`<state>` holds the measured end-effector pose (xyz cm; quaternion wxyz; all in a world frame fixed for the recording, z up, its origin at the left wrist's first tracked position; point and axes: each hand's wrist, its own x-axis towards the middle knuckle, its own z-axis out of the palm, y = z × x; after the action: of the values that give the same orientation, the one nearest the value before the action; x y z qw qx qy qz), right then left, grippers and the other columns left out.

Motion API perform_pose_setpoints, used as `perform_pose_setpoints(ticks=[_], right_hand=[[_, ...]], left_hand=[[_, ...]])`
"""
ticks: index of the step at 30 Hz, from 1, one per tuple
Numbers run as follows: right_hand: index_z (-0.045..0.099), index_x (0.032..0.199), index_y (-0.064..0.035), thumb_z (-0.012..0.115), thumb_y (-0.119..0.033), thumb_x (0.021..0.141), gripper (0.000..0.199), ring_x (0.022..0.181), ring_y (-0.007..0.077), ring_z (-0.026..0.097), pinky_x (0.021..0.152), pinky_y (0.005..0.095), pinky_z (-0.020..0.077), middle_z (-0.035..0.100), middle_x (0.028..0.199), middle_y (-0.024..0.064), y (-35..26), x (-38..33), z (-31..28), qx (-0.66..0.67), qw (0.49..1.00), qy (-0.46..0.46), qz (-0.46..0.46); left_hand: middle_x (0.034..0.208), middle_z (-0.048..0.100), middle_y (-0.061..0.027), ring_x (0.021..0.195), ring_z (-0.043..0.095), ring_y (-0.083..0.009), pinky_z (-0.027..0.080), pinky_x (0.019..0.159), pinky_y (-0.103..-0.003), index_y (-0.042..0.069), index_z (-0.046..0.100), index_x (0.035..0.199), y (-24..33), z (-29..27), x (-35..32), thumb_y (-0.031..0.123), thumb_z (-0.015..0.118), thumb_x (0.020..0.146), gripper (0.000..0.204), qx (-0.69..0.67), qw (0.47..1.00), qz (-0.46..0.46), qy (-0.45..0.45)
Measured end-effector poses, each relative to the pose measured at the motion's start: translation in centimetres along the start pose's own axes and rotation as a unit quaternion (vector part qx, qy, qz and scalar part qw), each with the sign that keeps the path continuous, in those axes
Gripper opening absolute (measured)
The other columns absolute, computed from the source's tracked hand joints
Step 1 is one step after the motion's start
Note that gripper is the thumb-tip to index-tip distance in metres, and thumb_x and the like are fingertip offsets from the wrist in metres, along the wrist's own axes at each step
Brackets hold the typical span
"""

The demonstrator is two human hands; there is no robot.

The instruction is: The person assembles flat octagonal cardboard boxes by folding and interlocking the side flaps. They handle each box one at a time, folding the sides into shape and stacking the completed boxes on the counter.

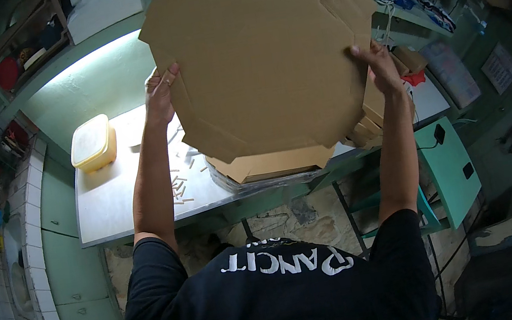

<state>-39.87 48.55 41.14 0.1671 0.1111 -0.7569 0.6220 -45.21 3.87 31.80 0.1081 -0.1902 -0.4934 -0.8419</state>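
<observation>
A large brown cardboard sheet [264,65], roughly eight-sided with creased edges, is held up above the table in both hands. My left hand [160,93] grips its left edge, thumb lying on the near face. At the right edge, my right hand [382,66] grips the sheet the same way; the fingers behind it are hidden. Below the sheet, a stack of folded cardboard [270,166] lies at the table's front edge, mostly covered from sight. Small pale sticks or rolled pieces [178,187] are scattered on the table beside my left forearm.
A yellow tub with a pale lid [93,144] stands on the white table [108,217] at left. More cardboard boxes [368,129] sit behind my right forearm. A green chair or stool [448,169] stands at right, a tiled sink counter [30,236] at far left.
</observation>
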Motion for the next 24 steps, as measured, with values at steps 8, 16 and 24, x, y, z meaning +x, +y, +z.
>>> perform_pose_setpoints(ticks=[8, 16, 24], right_hand=[[0.057, 0.120, 0.0028, 0.073, -0.020, 0.083, 0.046, 0.096, 0.0225, 0.065, 0.088, 0.0355, 0.0507, 0.066, 0.108, 0.0106, 7.0, -4.2, 1.4, 0.164, 0.976, -0.026, 0.143], [0.045, 0.135, 0.0037, 0.042, -0.032, 0.101, 0.049, 0.123, 0.0391, 0.050, 0.100, 0.0414, 0.0385, 0.054, 0.129, 0.0244, 8.3, -3.4, 6.7, -0.258, 0.929, 0.261, -0.033], [0.023, 0.146, 0.0009, 0.051, -0.038, 0.095, 0.070, 0.124, 0.0446, 0.041, 0.101, 0.0486, 0.0366, 0.033, 0.142, 0.0281, 6.9, -3.6, 8.3, -0.354, 0.874, 0.316, -0.104]], left_hand=[[0.111, 0.064, -0.0102, 0.098, 0.064, -0.0210, 0.055, 0.085, -0.041, 0.004, 0.057, 0.119, -3.1, -0.8, -2.2, 0.023, 0.065, 0.092, 0.033, -0.030, 0.983, -0.179, -0.016], [0.114, 0.059, -0.0083, 0.100, 0.057, -0.0174, 0.048, 0.084, -0.033, 0.001, 0.050, 0.127, -5.2, 6.0, -3.5, 0.026, 0.057, 0.097, 0.039, 0.123, 0.975, -0.151, 0.107], [0.111, 0.061, -0.0135, 0.100, 0.057, -0.0202, 0.045, 0.091, -0.034, -0.004, 0.048, 0.123, -3.6, 11.7, -3.9, 0.028, 0.066, 0.091, 0.049, 0.308, 0.939, 0.061, 0.139]])
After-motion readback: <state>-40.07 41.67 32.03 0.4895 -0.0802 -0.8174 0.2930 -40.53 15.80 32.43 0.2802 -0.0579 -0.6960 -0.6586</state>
